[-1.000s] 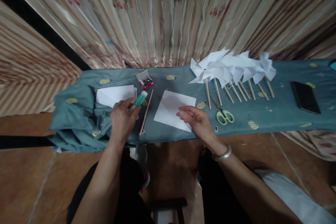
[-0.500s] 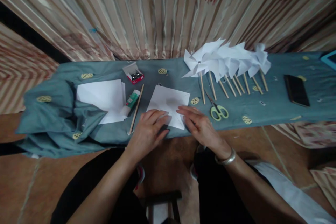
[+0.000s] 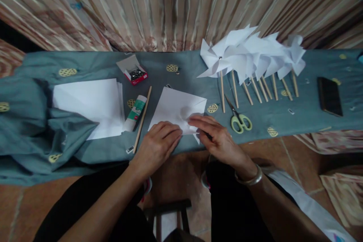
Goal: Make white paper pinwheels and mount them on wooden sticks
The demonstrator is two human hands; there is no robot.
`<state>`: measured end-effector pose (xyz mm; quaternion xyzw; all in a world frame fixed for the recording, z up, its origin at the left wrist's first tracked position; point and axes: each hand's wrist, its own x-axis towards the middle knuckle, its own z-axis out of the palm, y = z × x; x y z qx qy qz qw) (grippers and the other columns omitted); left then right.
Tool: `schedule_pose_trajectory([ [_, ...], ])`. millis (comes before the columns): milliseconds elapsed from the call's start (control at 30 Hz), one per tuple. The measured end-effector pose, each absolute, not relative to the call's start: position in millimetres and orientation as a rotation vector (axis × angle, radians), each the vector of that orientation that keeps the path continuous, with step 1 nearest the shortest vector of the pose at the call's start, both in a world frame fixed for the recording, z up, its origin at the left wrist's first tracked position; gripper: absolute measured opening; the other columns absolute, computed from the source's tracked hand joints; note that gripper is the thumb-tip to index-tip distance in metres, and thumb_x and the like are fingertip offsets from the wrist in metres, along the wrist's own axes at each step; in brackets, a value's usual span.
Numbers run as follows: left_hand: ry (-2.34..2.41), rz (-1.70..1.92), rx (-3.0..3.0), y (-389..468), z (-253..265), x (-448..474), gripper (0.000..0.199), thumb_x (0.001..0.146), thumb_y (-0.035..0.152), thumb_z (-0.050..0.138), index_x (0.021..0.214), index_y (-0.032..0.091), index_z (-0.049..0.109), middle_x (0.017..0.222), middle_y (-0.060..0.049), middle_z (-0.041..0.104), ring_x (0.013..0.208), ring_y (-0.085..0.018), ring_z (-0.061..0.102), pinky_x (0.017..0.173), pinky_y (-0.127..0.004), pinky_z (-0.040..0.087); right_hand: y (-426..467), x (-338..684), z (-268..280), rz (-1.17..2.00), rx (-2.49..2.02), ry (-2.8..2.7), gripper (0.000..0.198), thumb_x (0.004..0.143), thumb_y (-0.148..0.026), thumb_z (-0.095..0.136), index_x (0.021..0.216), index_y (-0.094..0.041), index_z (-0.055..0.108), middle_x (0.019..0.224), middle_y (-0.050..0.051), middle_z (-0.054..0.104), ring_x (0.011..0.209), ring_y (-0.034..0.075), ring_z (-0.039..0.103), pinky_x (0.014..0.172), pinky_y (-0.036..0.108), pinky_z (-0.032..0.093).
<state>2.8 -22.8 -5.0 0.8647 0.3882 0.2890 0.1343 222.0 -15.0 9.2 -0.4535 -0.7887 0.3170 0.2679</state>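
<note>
While both hands work the near corner of the paper square (image 3: 177, 107) at the lower middle of the frame, the fold deserves care. The left hand (image 3: 157, 145) lies flat with fingers spread narrow, pressing the sheet's lower left edge to the cloth (image 3: 93, 143); it grips nothing. The right hand (image 3: 217, 140) pinches the lower right corner, which lifts slightly off the cloth. A good fold probably calls for the left palm to pin the sheet while the right draws the corner toward the centre and stops short of a hard crease. The glue (image 3: 135, 112) and stick (image 3: 142, 118) lie just left of the sheet, the scissors (image 3: 239, 119) to the right, and the pinwheels (image 3: 249, 58) at upper right.
</note>
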Motion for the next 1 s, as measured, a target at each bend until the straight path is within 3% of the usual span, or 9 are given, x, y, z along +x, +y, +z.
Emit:
schedule_pose_trajectory([
  [267, 1.194, 0.846, 2.360, -18.2, -3.0, 4.3, 0.015, 0.091, 0.016, 0.054, 0.100, 0.012, 0.066, 0.095, -0.010, 0.071, 0.090, -0.020, 0.065, 0.082, -0.035, 0.056, -4.7, 209.3, 3.3, 1.003, -1.292, -1.815, 0.006, 0.086, -0.022, 0.065, 0.088, -0.025, 0.070, 0.118, 0.005, 0.068, 0.117, 0.021, 0.060, 0.105, 0.043, 0.044],
  [467, 1.274, 0.876, 2.320, -19.9, -4.7, 5.8, 0.025, 0.092, 0.017, 0.054, 0.117, 0.015, 0.059, 0.098, -0.008, 0.070, 0.090, -0.018, 0.066, 0.081, -0.033, 0.056, 0.6, 199.6, -2.4, 0.890, -1.357, -1.777, 0.003, 0.084, -0.022, 0.068, 0.083, -0.024, 0.069, 0.117, 0.005, 0.067, 0.112, 0.021, 0.061, 0.100, 0.042, 0.048],
  [1000, 1.227, 0.874, 2.279, -19.1, -6.3, 7.1, 0.021, 0.092, 0.013, 0.053, 0.109, 0.014, 0.065, 0.094, -0.008, 0.068, 0.088, -0.018, 0.065, 0.077, -0.033, 0.058, 1.4, 191.7, -1.3, 0.733, -1.406, -1.837, 0.004, 0.083, -0.020, 0.067, 0.083, -0.023, 0.068, 0.110, 0.005, 0.069, 0.107, 0.022, 0.063, 0.099, 0.043, 0.048],
])
